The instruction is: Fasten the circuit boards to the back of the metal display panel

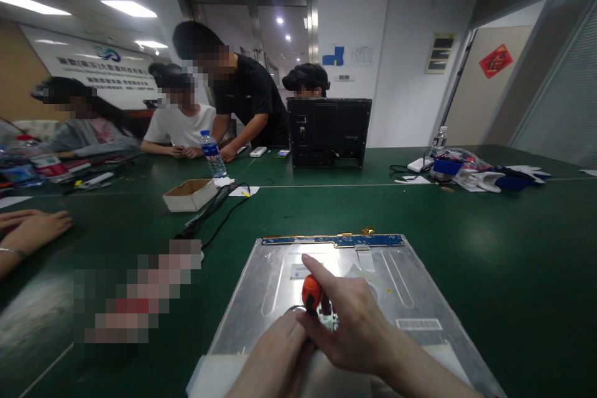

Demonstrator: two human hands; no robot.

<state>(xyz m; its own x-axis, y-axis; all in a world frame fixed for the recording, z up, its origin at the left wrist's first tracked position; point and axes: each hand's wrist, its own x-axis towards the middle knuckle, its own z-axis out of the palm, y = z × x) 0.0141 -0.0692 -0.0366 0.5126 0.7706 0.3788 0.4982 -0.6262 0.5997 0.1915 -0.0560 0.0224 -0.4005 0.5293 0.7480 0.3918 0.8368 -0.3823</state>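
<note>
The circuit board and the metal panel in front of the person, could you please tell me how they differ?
Colour: the circuit board is blue, while the metal panel is shiny silver.
Shape: the board is a narrow strip; the panel is a broad sheet.
Place: the board runs along the panel's far edge, while the panel extends much nearer.
Both lie flat.

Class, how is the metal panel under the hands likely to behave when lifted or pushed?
The panel is probably stiff: it looks flat, with long outlines pressed into the metal. Its smooth, shiny face may feel slippery. The blue board along its far edge could be fragile, being narrow and exposed.
</note>
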